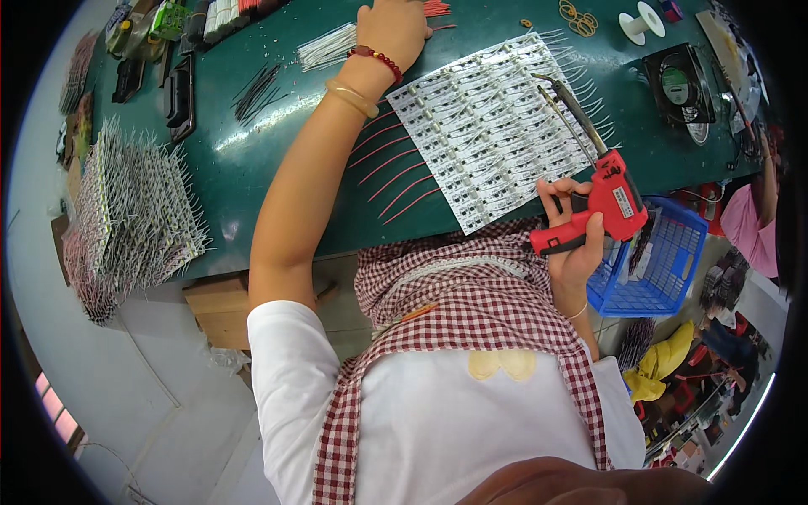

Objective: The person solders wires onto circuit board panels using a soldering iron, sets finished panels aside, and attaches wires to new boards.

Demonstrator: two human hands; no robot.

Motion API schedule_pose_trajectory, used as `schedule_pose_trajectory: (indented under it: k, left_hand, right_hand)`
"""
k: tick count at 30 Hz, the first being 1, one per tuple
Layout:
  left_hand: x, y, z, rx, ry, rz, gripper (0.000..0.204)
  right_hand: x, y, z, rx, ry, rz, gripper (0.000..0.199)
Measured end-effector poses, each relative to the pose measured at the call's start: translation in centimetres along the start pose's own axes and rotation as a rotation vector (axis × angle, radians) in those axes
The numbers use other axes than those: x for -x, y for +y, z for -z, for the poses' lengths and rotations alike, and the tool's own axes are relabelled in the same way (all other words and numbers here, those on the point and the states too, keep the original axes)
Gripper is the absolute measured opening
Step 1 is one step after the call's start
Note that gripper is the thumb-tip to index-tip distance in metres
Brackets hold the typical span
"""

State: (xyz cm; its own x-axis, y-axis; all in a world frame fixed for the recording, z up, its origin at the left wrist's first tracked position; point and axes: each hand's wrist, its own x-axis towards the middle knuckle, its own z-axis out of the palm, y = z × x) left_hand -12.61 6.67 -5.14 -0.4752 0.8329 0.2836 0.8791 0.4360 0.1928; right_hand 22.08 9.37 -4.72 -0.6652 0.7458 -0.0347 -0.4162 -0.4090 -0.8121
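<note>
Right hand [574,231] wraps fingers round the red soldering gun [602,202], tip laid over the white LED strip panel [484,126] ready for joints; left hand [394,29] reaches beyond panel's far-left corner, fingers curled at red wires [436,8], exact grasp unclear

Bare green mat [278,126] open at 9 o'clock of LED panel [484,126]; fan [678,84] blocks 3 o'clock, stacked strips [135,215] far 9.

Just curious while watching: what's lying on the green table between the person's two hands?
In the head view, a white panel of small circuit strips with red wires at its edge lies between the left hand and the right hand, which grips a red soldering gun.
</note>
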Motion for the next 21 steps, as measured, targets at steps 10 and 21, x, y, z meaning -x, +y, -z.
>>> schedule_pose_trajectory:
  k: [10,21]
  left_hand:
    - [1.9,0.2,-0.9,0.016,0.153,-0.204,0.012]
    - [12.7,4.5,6.6,0.495,0.087,-0.161,0.011]
  right_hand:
    - [-0.6,0.3,-0.1,-0.047,0.012,-0.047,0.038]
    - [2.5,-3.2,1.0,0.312,-0.025,-0.128,0.063]
